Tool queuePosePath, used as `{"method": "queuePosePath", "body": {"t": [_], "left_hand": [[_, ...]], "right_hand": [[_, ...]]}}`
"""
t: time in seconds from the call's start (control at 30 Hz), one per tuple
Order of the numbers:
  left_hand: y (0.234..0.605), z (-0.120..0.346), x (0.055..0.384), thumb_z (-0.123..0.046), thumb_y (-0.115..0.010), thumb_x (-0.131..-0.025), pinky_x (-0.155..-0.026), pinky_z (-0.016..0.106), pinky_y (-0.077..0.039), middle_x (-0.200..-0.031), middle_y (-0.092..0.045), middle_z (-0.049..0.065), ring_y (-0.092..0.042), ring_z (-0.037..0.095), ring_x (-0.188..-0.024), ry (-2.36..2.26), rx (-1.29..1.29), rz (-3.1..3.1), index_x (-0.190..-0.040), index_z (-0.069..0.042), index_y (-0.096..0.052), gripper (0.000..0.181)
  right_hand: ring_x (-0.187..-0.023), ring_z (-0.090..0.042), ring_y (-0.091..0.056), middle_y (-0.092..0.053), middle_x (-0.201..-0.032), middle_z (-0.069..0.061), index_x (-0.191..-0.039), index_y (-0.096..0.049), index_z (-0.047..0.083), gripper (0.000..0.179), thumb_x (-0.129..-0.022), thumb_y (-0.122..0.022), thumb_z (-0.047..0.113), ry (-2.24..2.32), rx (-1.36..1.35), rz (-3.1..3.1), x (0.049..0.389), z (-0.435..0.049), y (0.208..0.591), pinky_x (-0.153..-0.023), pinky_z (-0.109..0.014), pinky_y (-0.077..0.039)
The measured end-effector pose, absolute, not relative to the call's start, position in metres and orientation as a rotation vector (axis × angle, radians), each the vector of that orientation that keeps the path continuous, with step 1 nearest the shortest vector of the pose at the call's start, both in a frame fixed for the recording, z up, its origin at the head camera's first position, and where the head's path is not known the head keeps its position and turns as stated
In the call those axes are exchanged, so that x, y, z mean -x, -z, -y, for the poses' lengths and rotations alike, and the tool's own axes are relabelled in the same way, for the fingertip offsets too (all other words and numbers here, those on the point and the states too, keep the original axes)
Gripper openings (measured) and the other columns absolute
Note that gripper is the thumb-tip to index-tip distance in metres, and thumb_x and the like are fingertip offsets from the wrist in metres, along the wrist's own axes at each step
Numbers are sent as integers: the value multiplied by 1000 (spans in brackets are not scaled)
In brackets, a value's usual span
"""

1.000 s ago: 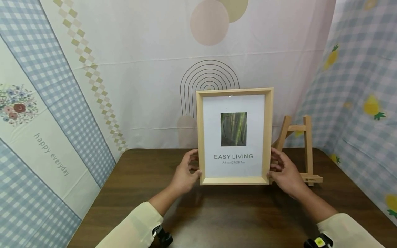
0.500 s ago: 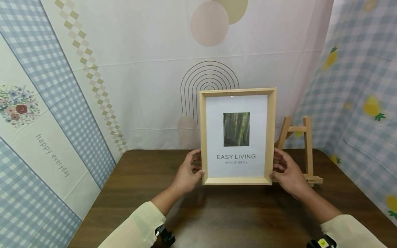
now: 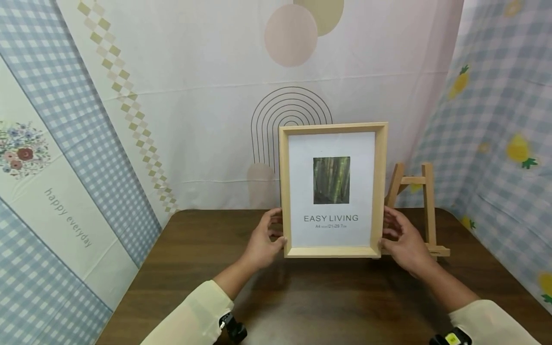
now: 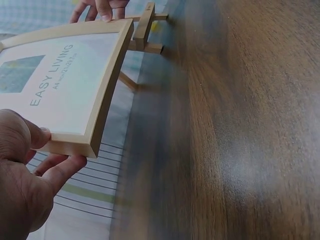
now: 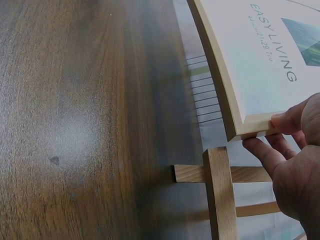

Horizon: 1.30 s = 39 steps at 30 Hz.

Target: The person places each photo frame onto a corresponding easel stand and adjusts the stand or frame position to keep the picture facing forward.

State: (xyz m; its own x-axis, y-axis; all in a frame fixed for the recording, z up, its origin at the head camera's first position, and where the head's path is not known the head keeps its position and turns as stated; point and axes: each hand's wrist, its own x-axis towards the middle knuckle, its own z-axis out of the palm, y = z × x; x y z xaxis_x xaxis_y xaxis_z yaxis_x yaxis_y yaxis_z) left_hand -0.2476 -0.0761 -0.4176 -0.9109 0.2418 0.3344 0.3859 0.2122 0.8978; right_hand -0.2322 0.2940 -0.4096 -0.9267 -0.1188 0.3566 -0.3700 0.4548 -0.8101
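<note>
A light wooden picture frame (image 3: 334,252) is held upright between both hands, its front facing the head camera. It carries a white sheet with a bamboo photo and the words EASY LIVING. My left hand (image 3: 264,243) grips its lower left side, thumb on the front edge and fingers behind. The right hand (image 3: 405,245) pinches the lower right side in the same way. In both wrist views the frame's bottom edge hangs above the table. A small wooden easel (image 3: 430,211) stands just behind and right of the frame, which partly hides it.
The dark wooden table (image 3: 207,287) spans the foreground, with rounded far corners. A pale printed cloth (image 3: 207,143) hangs close behind it. Checked cloths (image 3: 509,201) flank the right and left sides. Black wrist devices (image 3: 233,328) sit at the cuffs.
The picture frame and both hands have shifted a little to the right in the head view, covering more of the easel. The grip on both sides stays the same.
</note>
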Motion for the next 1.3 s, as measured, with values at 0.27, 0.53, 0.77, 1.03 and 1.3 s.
{"method": "queuePosePath", "body": {"t": [0.27,0.53,0.77,1.03,1.3], "left_hand": [[417,70,250,15,-66,-90,-77,37,-60,-134,-57,20,-66,36,-100,1787,597,2335,-150,-12,-39,71],[415,70,251,15,-67,-90,-79,39,-60,-133,-58,18,-67,32,-99,1764,623,2339,-149,-14,-40,71],[415,67,253,13,-67,-91,-84,45,-58,-134,-57,17,-66,31,-100,1775,624,2345,-151,-16,-39,72],[416,63,254,14,-67,-90,-84,41,-59,-133,-58,16,-67,30,-100,1759,628,2349,-151,-16,-40,73],[416,59,256,16,-68,-88,-82,40,-59,-132,-60,17,-68,31,-97,1750,630,2331,-149,-16,-42,73]], "right_hand": [[-111,-29,-60,-46,-142,-29,-160,-25,2,86,-87,-66,-17,-1419,-430,2461,232,-299,408,-75,-25,-58],[-109,-28,-61,-46,-142,-29,-160,-25,3,86,-87,-67,-17,-1412,-429,2461,234,-300,406,-74,-25,-59],[-109,-31,-60,-46,-141,-30,-160,-24,1,87,-86,-67,-18,-1429,-435,2441,234,-302,407,-72,-25,-59],[-103,-3,-57,-45,-141,-31,-160,-24,1,86,-87,-67,-17,-1433,-429,2440,235,-306,409,-73,-24,-58],[-104,-7,-58,-44,-142,-33,-160,-22,0,86,-88,-67,-16,-1421,-422,2441,234,-308,409,-72,-23,-58]]}}
